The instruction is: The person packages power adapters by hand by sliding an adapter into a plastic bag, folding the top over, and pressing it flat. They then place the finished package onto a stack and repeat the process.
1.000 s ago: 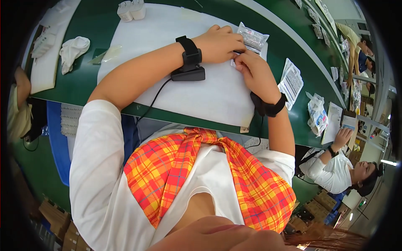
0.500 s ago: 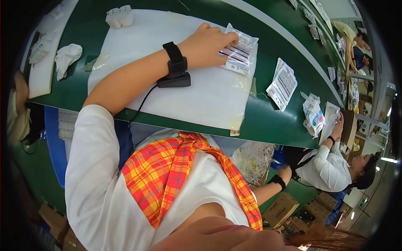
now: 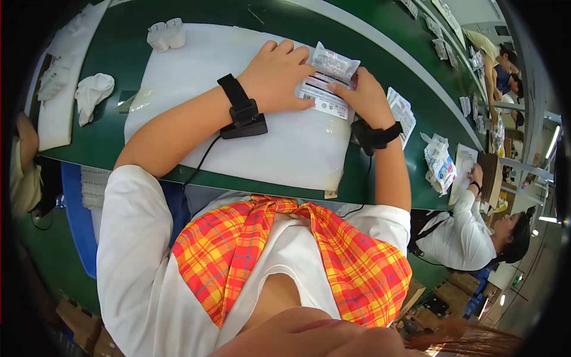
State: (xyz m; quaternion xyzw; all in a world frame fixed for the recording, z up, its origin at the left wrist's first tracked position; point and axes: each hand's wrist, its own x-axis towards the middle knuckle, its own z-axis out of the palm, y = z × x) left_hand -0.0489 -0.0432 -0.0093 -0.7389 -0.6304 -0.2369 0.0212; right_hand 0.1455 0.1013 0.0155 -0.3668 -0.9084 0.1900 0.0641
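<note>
A clear plastic packet [image 3: 334, 64] with a white printed label [image 3: 324, 102] lies at the right end of the white work mat. My left hand [image 3: 278, 74] is at its left edge, fingers and thumb spread apart, fingertips touching it. From the right, my right hand [image 3: 367, 100] grips the packet, its thumb laid across the label and its fingers along the right edge. Each wrist wears a black strap with a small black box. Partly behind my right hand lies a pile of printed white packets [image 3: 405, 119].
The white mat [image 3: 238, 154] is taped onto a green table [image 3: 380, 184]. Two white plug adapters [image 3: 166, 34] stand at its far left corner, with a crumpled white cloth [image 3: 93, 92] farther left. A plastic wipes-like pack [image 3: 440, 163] lies right, near a co-worker [image 3: 461, 238].
My right hand has come up from below the table to the packet's right side. My left hand has drawn back slightly left, from over the packet to its left edge.
</note>
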